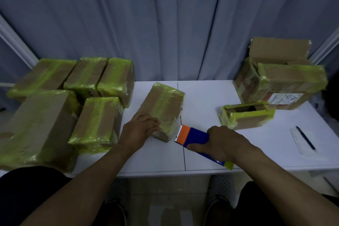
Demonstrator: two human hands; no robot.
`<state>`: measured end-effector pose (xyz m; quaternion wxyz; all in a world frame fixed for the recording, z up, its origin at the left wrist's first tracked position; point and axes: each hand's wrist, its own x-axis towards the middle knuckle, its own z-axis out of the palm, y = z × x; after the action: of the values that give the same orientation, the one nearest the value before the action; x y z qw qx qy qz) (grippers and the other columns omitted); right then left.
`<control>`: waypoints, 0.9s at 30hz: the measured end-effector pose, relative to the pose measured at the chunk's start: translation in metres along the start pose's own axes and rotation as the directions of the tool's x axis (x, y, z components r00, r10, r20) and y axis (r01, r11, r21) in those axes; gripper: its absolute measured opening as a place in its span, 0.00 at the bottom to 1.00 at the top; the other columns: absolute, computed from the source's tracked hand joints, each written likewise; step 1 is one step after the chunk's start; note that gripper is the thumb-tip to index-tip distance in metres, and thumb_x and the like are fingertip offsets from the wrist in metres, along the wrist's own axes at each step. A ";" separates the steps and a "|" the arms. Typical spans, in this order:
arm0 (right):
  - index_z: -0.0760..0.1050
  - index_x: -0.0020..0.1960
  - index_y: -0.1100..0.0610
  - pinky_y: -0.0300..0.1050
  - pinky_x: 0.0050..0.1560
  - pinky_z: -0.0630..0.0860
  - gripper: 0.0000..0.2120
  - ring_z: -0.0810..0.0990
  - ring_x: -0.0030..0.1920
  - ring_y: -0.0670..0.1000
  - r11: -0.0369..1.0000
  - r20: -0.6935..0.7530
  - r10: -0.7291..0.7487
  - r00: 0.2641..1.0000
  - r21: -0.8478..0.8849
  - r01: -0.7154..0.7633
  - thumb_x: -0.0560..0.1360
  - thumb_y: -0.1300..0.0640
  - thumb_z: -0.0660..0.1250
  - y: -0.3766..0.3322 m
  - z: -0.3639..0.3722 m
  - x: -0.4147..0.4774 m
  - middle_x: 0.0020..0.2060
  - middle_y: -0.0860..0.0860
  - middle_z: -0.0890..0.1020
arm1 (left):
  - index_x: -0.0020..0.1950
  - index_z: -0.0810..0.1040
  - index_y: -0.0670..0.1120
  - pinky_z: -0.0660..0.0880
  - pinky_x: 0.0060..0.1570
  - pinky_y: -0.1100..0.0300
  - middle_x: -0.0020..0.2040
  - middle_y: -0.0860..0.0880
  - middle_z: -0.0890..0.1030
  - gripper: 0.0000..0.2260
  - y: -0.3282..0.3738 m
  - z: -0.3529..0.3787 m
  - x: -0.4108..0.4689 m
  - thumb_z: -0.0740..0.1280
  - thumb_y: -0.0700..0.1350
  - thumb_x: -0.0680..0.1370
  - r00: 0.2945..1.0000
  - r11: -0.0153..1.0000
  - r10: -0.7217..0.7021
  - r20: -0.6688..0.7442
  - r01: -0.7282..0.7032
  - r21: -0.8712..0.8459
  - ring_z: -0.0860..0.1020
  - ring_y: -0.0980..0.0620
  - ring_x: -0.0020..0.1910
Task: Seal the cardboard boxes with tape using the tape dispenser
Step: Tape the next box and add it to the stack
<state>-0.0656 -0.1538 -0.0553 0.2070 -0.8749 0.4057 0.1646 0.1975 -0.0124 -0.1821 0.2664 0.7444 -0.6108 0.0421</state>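
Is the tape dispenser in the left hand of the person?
No, the right hand grips the blue and orange tape dispenser, while the left hand rests on the middle box.

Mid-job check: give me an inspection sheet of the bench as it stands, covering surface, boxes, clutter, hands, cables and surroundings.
Surface: white table, seam running down its middle.
Job's things: centre box wrapped in yellow-green tape; tape dispenser, blue with an orange head, at its near end; five taped boxes grouped at left; small box at right, top open; larger boxes behind it, one flap raised.
Clutter: pen lying on a white strip, perhaps a ruler, near the right edge.
Hands: left hand rests on the centre box's near end; right hand grips the tape dispenser.
Cables: nothing seen.
Surroundings: grey-blue curtain behind the table.
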 end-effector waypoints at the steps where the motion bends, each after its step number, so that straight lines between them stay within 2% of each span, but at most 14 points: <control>1: 0.71 0.49 0.52 0.47 0.47 0.80 0.35 0.80 0.43 0.50 1.000 0.001 0.000 1.000 0.005 0.000 0.65 0.20 0.65 0.001 0.000 0.000 0.39 0.47 0.75 | 0.55 0.84 0.54 0.74 0.56 0.61 0.54 0.56 0.83 0.18 0.004 -0.002 0.001 0.56 0.59 0.82 1.000 0.999 -0.009 0.002 0.009 0.037 0.74 0.54 0.57; 4: 0.71 0.51 0.53 0.47 0.49 0.80 0.36 0.81 0.45 0.51 1.000 -0.013 0.002 1.000 -0.014 -0.003 0.66 0.20 0.65 0.002 0.001 0.000 0.42 0.48 0.76 | 0.57 0.78 0.54 0.80 0.41 0.51 0.52 0.50 0.79 0.08 0.017 -0.008 0.003 0.66 0.48 0.78 0.999 0.981 -0.025 0.027 0.019 0.192 0.73 0.46 0.56; 6: 0.71 0.51 0.53 0.47 0.49 0.80 0.35 0.81 0.46 0.52 0.999 -0.023 -0.003 1.000 -0.041 0.002 0.67 0.21 0.65 0.002 0.002 0.001 0.42 0.49 0.76 | 0.63 0.76 0.54 0.80 0.47 0.45 0.55 0.46 0.78 0.21 0.024 -0.003 0.004 0.74 0.41 0.72 0.991 0.965 -0.030 0.128 -0.004 0.262 0.75 0.41 0.57; 8: 0.71 0.50 0.53 0.48 0.49 0.80 0.35 0.81 0.45 0.52 0.999 -0.016 -0.001 1.000 -0.047 0.001 0.67 0.21 0.64 0.002 0.004 0.002 0.39 0.48 0.74 | 0.69 0.73 0.55 0.76 0.59 0.42 0.61 0.43 0.78 0.24 0.027 0.001 0.006 0.74 0.45 0.74 0.975 0.963 -0.117 0.190 0.065 0.262 0.75 0.39 0.61; 9: 0.70 0.50 0.53 0.48 0.49 0.80 0.36 0.81 0.45 0.52 0.999 -0.011 0.000 1.000 -0.049 0.000 0.67 0.21 0.64 0.001 0.004 0.002 0.39 0.48 0.74 | 0.69 0.71 0.54 0.75 0.61 0.41 0.63 0.42 0.78 0.25 0.028 0.001 0.005 0.74 0.48 0.75 0.967 0.964 -0.173 0.185 0.127 0.234 0.76 0.37 0.62; 11: 0.71 0.51 0.53 0.47 0.49 0.80 0.36 0.81 0.46 0.52 0.999 -0.012 0.003 1.000 -0.050 -0.003 0.67 0.20 0.65 0.001 0.004 0.003 0.41 0.49 0.75 | 0.68 0.71 0.52 0.75 0.59 0.42 0.62 0.39 0.78 0.27 0.022 0.006 0.002 0.77 0.48 0.72 0.966 0.977 -0.147 0.213 0.108 0.185 0.78 0.36 0.60; 13: 0.71 0.51 0.53 0.47 0.48 0.80 0.36 0.81 0.45 0.52 0.999 -0.018 0.000 1.000 -0.039 -0.001 0.66 0.20 0.65 0.003 0.003 0.002 0.41 0.48 0.75 | 0.71 0.73 0.51 0.67 0.66 0.49 0.67 0.41 0.75 0.24 0.022 0.000 0.000 0.69 0.56 0.77 0.956 0.983 -0.136 0.259 0.097 0.157 0.74 0.38 0.66; 16: 0.71 0.50 0.52 0.47 0.48 0.80 0.37 0.80 0.43 0.50 1.000 -0.017 -0.016 1.000 0.003 0.016 0.65 0.19 0.64 0.006 0.005 0.002 0.39 0.46 0.74 | 0.74 0.70 0.54 0.66 0.69 0.52 0.71 0.44 0.70 0.39 0.019 -0.003 0.002 0.42 0.74 0.75 0.929 0.975 -0.187 0.320 0.136 0.175 0.66 0.42 0.71; 18: 0.71 0.49 0.51 0.46 0.46 0.80 0.36 0.80 0.42 0.49 0.999 -0.020 -0.030 0.999 0.030 0.030 0.64 0.19 0.64 0.008 0.008 0.000 0.38 0.45 0.74 | 0.75 0.68 0.57 0.66 0.69 0.53 0.73 0.46 0.68 0.46 0.016 0.001 0.003 0.33 0.79 0.69 0.918 0.968 -0.234 0.320 0.189 0.167 0.64 0.45 0.73; 20: 0.71 0.50 0.51 0.45 0.45 0.79 0.36 0.79 0.42 0.49 0.998 -0.024 -0.036 0.999 0.046 0.037 0.65 0.19 0.64 0.010 0.009 -0.004 0.38 0.45 0.74 | 0.75 0.67 0.62 0.69 0.67 0.51 0.71 0.46 0.68 0.41 0.018 -0.003 0.005 0.35 0.77 0.72 0.919 0.968 -0.223 0.325 0.169 0.186 0.63 0.44 0.72; 22: 0.71 0.50 0.51 0.45 0.45 0.79 0.36 0.79 0.42 0.49 0.998 -0.026 -0.020 0.999 0.051 0.022 0.65 0.19 0.65 0.017 0.007 -0.007 0.38 0.45 0.74 | 0.70 0.69 0.69 0.74 0.62 0.46 0.67 0.45 0.71 0.21 0.022 -0.008 0.006 0.50 0.68 0.79 0.934 0.972 -0.179 0.310 0.120 0.202 0.66 0.40 0.69; 24: 0.71 0.49 0.52 0.46 0.46 0.80 0.36 0.80 0.43 0.49 0.999 -0.017 0.002 1.000 0.052 -0.001 0.65 0.19 0.65 0.024 0.005 -0.008 0.39 0.46 0.75 | 0.68 0.70 0.70 0.75 0.60 0.46 0.66 0.45 0.71 0.16 0.024 -0.010 0.006 0.59 0.60 0.81 0.944 0.976 -0.156 0.292 0.103 0.190 0.65 0.39 0.68; 25: 0.72 0.50 0.52 0.47 0.48 0.81 0.37 0.80 0.43 0.50 0.999 -0.013 0.011 1.000 0.052 -0.010 0.64 0.19 0.65 0.026 0.006 -0.008 0.40 0.47 0.76 | 0.69 0.71 0.70 0.74 0.61 0.46 0.66 0.45 0.71 0.16 0.026 -0.011 0.006 0.58 0.62 0.81 0.939 0.975 -0.174 0.298 0.121 0.189 0.65 0.39 0.69; 27: 0.73 0.51 0.52 0.49 0.49 0.81 0.38 0.81 0.45 0.51 0.999 -0.012 0.027 1.000 0.037 -0.027 0.64 0.19 0.65 0.029 0.008 -0.005 0.42 0.48 0.76 | 0.69 0.70 0.69 0.74 0.63 0.48 0.67 0.47 0.71 0.23 0.028 -0.010 0.006 0.46 0.69 0.79 0.933 0.974 -0.190 0.306 0.139 0.180 0.65 0.41 0.68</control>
<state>-0.0920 -0.1634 -0.0663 0.2183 -0.8664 0.4217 0.1545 0.1756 -0.0168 -0.1617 0.1073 0.8084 -0.5762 -0.0551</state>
